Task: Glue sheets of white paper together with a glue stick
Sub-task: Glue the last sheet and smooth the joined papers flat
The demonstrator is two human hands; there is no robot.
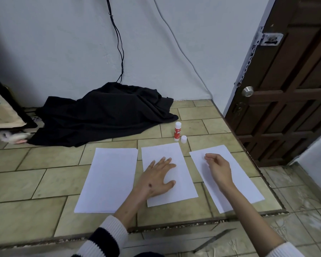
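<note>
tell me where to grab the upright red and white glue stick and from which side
Grip the red and white glue stick around its red labelled barrel, coming from above and the near side with the right hand. It stands upright with its white top exposed, and the small white cap sits beside its base on the right, so stay above it.

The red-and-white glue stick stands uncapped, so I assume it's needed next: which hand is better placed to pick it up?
Probably the right hand: it hovers free above the right white paper sheet, while the left hand presses the middle sheet flat. The red-and-white glue stick stands beyond both.
</note>
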